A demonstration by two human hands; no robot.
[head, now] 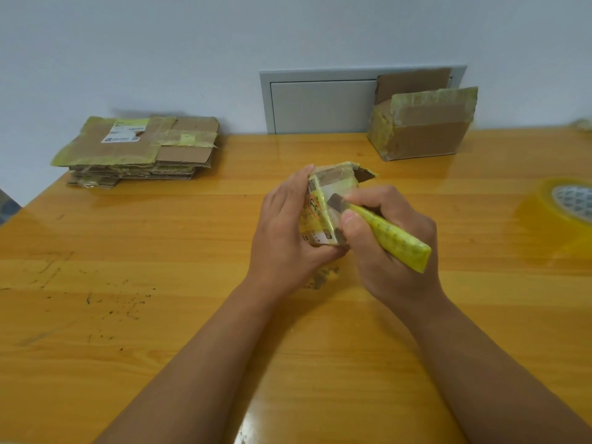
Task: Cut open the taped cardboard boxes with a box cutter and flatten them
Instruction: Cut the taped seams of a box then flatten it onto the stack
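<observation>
the left hand [282, 232] holds the small taped box [323, 206], likely light and crushable, while the right hand [387, 248] holds the box cutter [390, 237] in a closed grip.

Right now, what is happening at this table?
A person is cutting open a small taped box. The left hand grips it while the right hand holds a yellow box cutter against its tape. Flattened boxes are stacked far left; an opened box stands by the wall.

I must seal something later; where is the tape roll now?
The tape roll lies at the table's right edge, right of the right hand.
</observation>
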